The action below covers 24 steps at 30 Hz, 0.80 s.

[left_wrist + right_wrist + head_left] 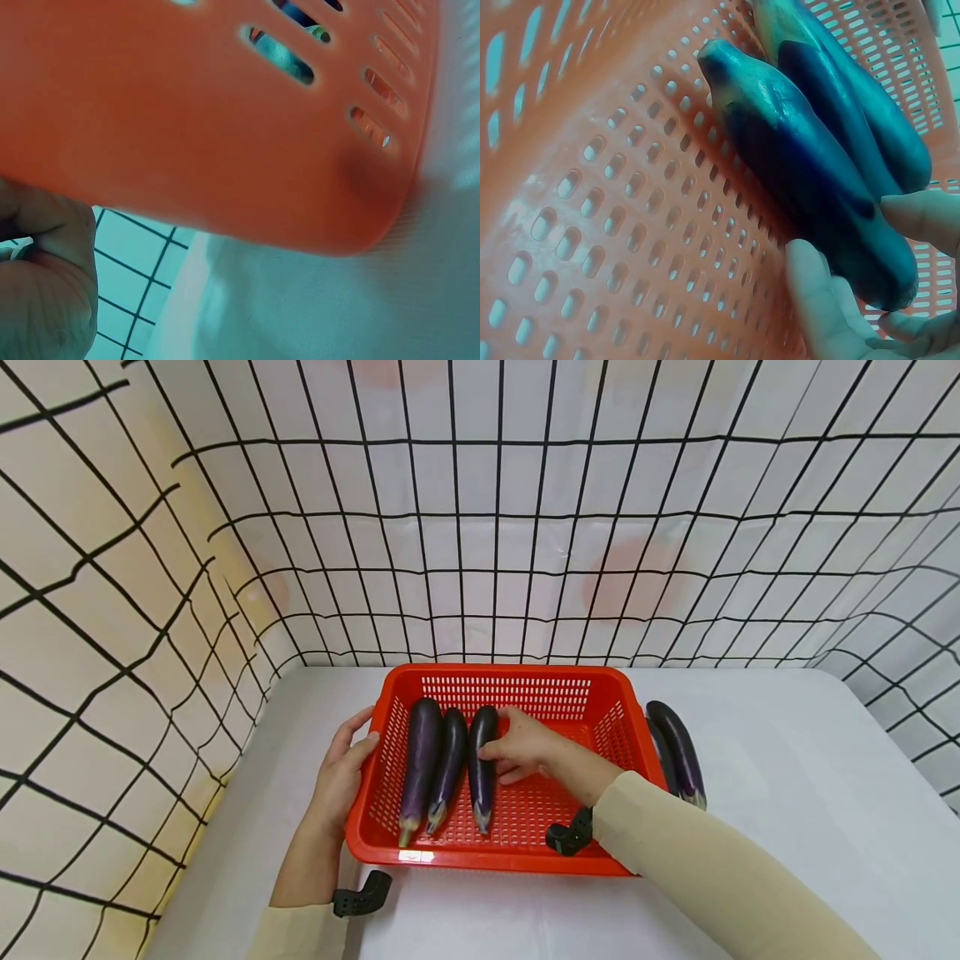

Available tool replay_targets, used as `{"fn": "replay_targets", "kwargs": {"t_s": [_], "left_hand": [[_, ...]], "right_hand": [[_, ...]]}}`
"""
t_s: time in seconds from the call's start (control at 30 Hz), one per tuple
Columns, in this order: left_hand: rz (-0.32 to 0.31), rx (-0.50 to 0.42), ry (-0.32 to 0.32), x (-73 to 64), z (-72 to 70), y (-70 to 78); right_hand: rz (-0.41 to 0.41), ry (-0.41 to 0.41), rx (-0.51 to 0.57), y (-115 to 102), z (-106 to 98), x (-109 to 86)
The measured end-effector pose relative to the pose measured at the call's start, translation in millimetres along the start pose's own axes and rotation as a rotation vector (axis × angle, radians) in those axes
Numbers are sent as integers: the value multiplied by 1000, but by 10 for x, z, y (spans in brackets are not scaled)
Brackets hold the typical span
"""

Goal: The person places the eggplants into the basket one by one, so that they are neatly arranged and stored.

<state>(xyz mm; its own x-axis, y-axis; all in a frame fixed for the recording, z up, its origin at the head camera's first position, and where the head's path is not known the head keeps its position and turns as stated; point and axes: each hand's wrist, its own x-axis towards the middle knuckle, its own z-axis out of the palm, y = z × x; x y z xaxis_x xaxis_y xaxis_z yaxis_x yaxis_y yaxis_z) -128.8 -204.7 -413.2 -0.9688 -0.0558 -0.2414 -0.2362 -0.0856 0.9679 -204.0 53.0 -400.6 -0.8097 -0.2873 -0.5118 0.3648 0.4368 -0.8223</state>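
A red plastic basket point(495, 860) with slotted walls holds three dark purple eggplants. My left hand point(341, 781) grips its left rim; the left wrist view shows that hand point(52, 277) beside the basket wall point(187, 150). Inside, my right hand point(528, 747) holds the rightmost eggplant point(482, 793), thumb across it and fingers along its right side. In the right wrist view, thumb and fingers surround the blunt end of this eggplant point(780, 135), whose stem end points away. A middle eggplant point(450, 752) and a larger left eggplant point(422, 760) lie alongside, stems toward me.
Two more eggplants point(678, 747) lie on the white table point(787, 777) just outside the basket's right wall, one partly hidden by it. Black wire grid panels point(525, 510) rise behind the table and along both sides.
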Motion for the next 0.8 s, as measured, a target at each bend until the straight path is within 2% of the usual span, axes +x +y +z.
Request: {"fn": "replay_targets", "kwargs": {"t_s": [0.43,0.8], "left_hand": [[-1,5,-1,-5,0,2],[-2,8,1,-1,0,2]], "right_hand": [[-2,47,-37,-26,-32,-9],[-48,90,-91,-93,-66,-71]]}}
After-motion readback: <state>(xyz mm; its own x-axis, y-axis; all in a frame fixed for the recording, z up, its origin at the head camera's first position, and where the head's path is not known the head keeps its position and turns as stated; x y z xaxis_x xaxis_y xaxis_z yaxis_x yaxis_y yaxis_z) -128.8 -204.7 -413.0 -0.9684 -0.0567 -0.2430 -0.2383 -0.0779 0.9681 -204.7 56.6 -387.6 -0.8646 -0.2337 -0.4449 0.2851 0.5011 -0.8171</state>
